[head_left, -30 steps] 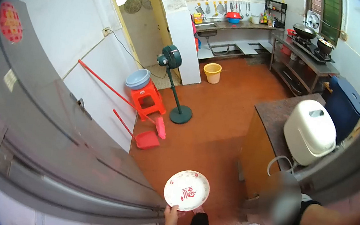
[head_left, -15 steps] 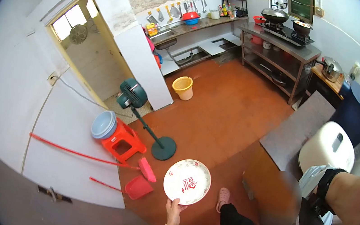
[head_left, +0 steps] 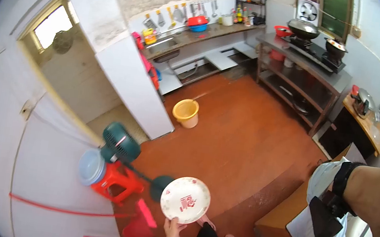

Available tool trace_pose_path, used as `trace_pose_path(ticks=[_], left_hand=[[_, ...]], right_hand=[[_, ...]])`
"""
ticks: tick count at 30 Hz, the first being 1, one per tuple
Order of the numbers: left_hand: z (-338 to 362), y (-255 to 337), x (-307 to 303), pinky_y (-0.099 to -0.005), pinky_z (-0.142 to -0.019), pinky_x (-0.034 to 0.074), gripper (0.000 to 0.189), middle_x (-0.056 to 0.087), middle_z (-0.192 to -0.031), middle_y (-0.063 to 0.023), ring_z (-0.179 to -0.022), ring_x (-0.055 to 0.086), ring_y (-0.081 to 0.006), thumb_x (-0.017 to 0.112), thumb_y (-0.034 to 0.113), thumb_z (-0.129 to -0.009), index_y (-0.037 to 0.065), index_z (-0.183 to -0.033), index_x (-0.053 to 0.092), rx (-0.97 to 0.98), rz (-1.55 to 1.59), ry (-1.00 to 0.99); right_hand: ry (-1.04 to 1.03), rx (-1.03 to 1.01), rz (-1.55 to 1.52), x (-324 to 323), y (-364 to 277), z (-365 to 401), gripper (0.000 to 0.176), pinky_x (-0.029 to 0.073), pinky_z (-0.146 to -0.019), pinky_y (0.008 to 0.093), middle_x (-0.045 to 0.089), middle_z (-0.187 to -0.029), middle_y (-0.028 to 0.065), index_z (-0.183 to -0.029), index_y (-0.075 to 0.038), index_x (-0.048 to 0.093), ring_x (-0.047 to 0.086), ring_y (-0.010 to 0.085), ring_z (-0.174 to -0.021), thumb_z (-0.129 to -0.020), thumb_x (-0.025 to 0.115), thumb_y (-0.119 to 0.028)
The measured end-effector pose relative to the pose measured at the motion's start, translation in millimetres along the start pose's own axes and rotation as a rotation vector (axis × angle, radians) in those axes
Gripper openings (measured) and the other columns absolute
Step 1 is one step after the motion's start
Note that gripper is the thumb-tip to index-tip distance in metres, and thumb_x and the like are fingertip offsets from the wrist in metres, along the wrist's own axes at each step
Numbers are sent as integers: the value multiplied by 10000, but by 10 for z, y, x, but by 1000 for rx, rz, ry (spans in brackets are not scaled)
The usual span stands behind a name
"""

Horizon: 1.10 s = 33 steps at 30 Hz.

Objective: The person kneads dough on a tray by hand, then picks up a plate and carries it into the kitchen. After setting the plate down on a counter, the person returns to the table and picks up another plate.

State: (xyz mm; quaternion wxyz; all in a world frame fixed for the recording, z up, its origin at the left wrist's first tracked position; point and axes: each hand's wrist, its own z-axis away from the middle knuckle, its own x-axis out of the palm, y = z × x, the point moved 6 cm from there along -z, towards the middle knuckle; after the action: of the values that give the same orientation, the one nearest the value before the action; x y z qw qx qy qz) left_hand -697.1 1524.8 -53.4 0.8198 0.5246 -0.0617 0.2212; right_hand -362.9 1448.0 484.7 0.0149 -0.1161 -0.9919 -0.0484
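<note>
A round white plate [head_left: 185,200] with red lettering in its middle and a floral rim is in my left hand [head_left: 173,233]. My fingers and thumb grip its near edge, and it is held face up above the floor, in front of my body. A bracelet circles my left wrist. At the right my right forearm [head_left: 374,195] is raised close to the camera, with a black strap and a pushed-up light sleeve. My right hand itself lies outside the picture.
To the left stand a green fan [head_left: 121,143], a red stool [head_left: 116,183] with blue basins [head_left: 92,167], and a blurred red broom and dustpan [head_left: 137,232]. A yellow bucket [head_left: 186,113] stands ahead. Beyond are a sink counter [head_left: 201,36], a stove rack [head_left: 302,68] and a brown cabinet [head_left: 281,226] at right.
My view has turned and moved forward into the room. My left hand still holds the plate, which sits slightly left and lower in view. A foot in a pink shoe has shifted.
</note>
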Motion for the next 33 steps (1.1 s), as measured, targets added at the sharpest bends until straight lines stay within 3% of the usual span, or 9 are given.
trace_pose_path(ticks=[12,15,16,18,21,24,26,31,33], left_hand=[[-2995,1060,1183,-319,-594,558,377,639,-1044,-107,-787,671,-220,536,166,-904,77,-1263,461,-91,-68,-201],[-3344,1717,1807,-449,-913,495,495,573,-1230,-185,-1087,580,-336,597,163,-902,-13,-1339,445,-117,-53,-260],[-3658,1831,1926,-431,-883,513,455,589,-1213,-165,-1063,595,-313,567,196,-922,-9,-1316,469,-82,-80,-306],[-4191,1973,2235,-411,-858,529,410,609,-1188,-143,-1043,606,-287,545,226,-937,-3,-1274,508,-57,-93,-339],[-4847,2137,2661,-402,-876,518,385,618,-1166,-132,-1039,601,-271,558,241,-935,6,-1239,538,-53,-91,-362],[-5514,2367,3001,-385,-897,499,364,629,-1131,-107,-1026,595,-242,560,279,-943,27,-1206,562,-11,-52,-384],[-6167,2371,2991,-354,-917,474,343,640,-1086,-63,-1016,586,-202,548,319,-956,57,-1174,585,-74,15,-484],[-7174,2992,3506,-369,-949,451,376,629,-1150,-60,-1067,571,-205,528,354,-964,77,-1215,573,62,-113,-397],[-7526,3279,3638,-405,-1013,410,448,593,-1239,-77,-1149,532,-230,504,387,-971,70,-1285,533,107,-176,-324]], right_hand=[[-93,184,205,105,2118,174,191,346,-662,331,423,-678,55,-765,-131,503,441,160,-703,-955,513,-153],[153,133,550,122,2707,497,194,426,-649,349,512,-692,37,-754,-127,528,505,177,-689,-943,486,-109],[-91,369,685,79,3078,771,172,526,-586,296,708,-889,120,-954,-63,694,670,200,-650,-955,559,-170],[-326,756,924,53,3683,1599,194,567,-675,331,711,-906,112,-1002,-49,677,702,247,-791,-821,695,19],[-454,1089,901,-378,4130,3198,153,569,-705,359,706,-929,111,-1040,-81,667,706,257,-821,-899,657,-138],[-335,1281,1021,-651,4421,4305,161,563,-692,349,710,-931,107,-1070,-101,675,702,235,-802,-927,609,-133],[12,1765,941,-851,4592,4950,177,561,-690,349,723,-899,88,-1077,-82,669,707,201,-761,-949,588,-173],[59,1870,866,-880,5409,5158,206,552,-720,388,724,-906,105,-1076,-116,661,709,275,-813,-939,581,-247],[-198,1698,1073,-871,5659,5110,204,551,-737,418,716,-930,127,-1067,-135,661,697,320,-843,-933,596,-274]])
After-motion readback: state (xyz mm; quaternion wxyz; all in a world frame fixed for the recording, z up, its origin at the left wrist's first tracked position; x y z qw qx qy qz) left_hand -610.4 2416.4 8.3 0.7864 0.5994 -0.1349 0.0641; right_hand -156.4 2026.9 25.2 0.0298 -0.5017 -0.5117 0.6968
